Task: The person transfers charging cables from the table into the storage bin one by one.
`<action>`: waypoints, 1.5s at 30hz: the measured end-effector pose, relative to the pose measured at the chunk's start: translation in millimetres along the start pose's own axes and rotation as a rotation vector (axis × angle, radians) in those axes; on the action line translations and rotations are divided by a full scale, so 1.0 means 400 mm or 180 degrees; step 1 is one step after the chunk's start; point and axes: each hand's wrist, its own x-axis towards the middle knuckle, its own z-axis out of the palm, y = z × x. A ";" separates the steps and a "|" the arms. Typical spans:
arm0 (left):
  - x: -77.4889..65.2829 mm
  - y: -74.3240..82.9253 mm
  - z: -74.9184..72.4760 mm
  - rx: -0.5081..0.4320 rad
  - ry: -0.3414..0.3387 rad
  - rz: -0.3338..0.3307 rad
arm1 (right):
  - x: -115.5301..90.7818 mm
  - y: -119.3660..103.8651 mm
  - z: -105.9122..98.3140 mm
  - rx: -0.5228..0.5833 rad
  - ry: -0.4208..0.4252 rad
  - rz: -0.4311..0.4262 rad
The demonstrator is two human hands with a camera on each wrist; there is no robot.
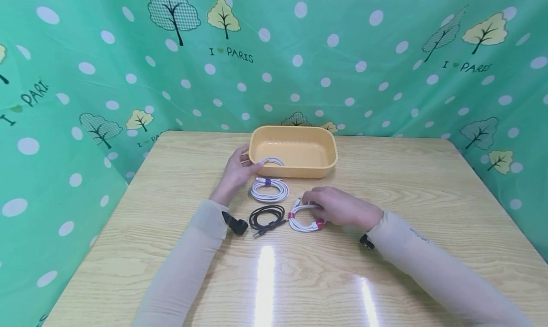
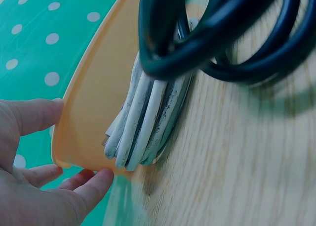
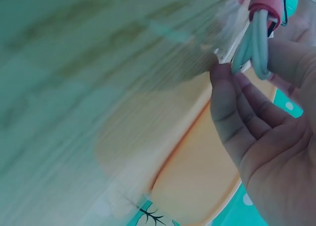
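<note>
My left hand (image 1: 237,171) grips the left front corner of a yellow-orange plastic bin (image 1: 295,173), thumb at its rim and fingers against the outside. Inside that corner lies a coiled white cable (image 1: 272,160). My right hand (image 1: 340,207) pinches the right side of another coiled white cable (image 1: 303,228), bound with red ties; thumb and fingertips close on its strands (image 3: 258,45) in the right wrist view. Between the hands, a white cable with a purple tie (image 1: 258,194) lies before the bin, and a black coiled cable (image 1: 252,218) lies nearer me.
The wooden table (image 1: 406,184) stretches out on both sides. Behind it hangs a green dotted curtain (image 1: 274,70), close to the bin's back. Black wrist cameras (image 1: 235,223) sit on both sleeves.
</note>
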 end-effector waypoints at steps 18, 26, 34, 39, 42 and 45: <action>0.001 0.002 0.000 0.0041 0.0011 0.0004 | -0.003 0.021 0.000 0.0281 -0.0061 -0.0288; 0.001 0.001 0.000 0.0019 0.0011 -0.0008 | -0.001 0.024 0.001 0.0376 -0.0160 -0.0142; 0.002 0.000 -0.001 -0.0021 -0.0002 -0.0006 | -0.002 0.027 0.005 0.0411 -0.0050 -0.0197; 0.003 -0.001 -0.001 -0.0035 -0.0006 0.0005 | -0.001 0.027 0.005 0.0395 0.0026 -0.0217; 0.004 -0.001 0.000 -0.0035 -0.0005 0.0004 | -0.001 0.027 0.005 0.0397 0.0036 -0.0220; 0.004 -0.001 0.000 -0.0033 -0.0004 -0.0003 | -0.002 0.027 0.005 0.0404 0.0043 -0.0220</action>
